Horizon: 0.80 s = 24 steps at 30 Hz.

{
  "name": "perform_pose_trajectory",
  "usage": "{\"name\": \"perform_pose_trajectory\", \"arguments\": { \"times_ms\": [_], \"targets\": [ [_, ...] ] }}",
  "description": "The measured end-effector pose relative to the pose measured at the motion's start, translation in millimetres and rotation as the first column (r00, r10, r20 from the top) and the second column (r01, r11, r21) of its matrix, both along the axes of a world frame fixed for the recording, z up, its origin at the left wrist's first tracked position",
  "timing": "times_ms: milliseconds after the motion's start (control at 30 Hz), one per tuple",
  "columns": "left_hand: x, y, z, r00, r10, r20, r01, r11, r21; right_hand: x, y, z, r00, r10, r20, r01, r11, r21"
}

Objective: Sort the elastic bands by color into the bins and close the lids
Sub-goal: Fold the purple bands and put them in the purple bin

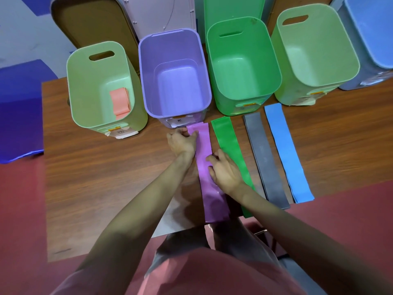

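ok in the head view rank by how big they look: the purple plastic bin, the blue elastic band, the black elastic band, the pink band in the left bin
1. Purple plastic bin
2. Blue elastic band
3. Black elastic band, narrower than the blue, similar in length
4. Pink elastic band, folded and deep in the pale green bin, so its true size is unsure

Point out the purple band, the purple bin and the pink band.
purple band (pixel 209 188): head view, bare middle stretch between the wrists.
purple bin (pixel 148 86): head view, left inner wall.
pink band (pixel 119 102): head view, middle of the band, inside the leftmost bin.
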<state>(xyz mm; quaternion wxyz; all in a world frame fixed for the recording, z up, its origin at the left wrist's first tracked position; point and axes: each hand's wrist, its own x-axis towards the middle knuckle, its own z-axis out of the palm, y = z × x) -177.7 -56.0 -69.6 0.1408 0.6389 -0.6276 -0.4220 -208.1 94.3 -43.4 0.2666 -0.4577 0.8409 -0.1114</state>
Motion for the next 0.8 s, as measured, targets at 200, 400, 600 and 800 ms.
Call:
{"name": "perform_pose_trajectory", "arguments": {
  "times_ms": [200, 400, 600, 800],
  "targets": [
    [1.2, 1.8, -4.5, 0.998, 0.017, -0.054, -0.019, 0.999, -0.031, -4.6, -0.8, 1.3, 0.999, 0.05, 0.004, -0.05, 0.998, 0.023],
    [5.5, 11.7, 0.6, 0.962, 0.071, -0.265, -0.059, 0.997, 0.051, -7.0, 1.7, 1.6, 0.998, 0.053, 0.036, -0.053, 0.999, 0.001],
    [17.8, 13.8, 15.6, 0.867, 0.072, -0.492, -0.018, 0.993, 0.115, -24.6, -9.0, 17.0, 0.994, -0.09, 0.06, 0.098, 0.984, -0.148],
    [34.7, 25.1, 42.3, 0.807, -0.149, -0.572, 0.2, 0.98, 0.026, -67.0, -33.4, 56.7, 0.996, 0.087, 0.025, -0.075, 0.948, -0.31]
  ]
}}
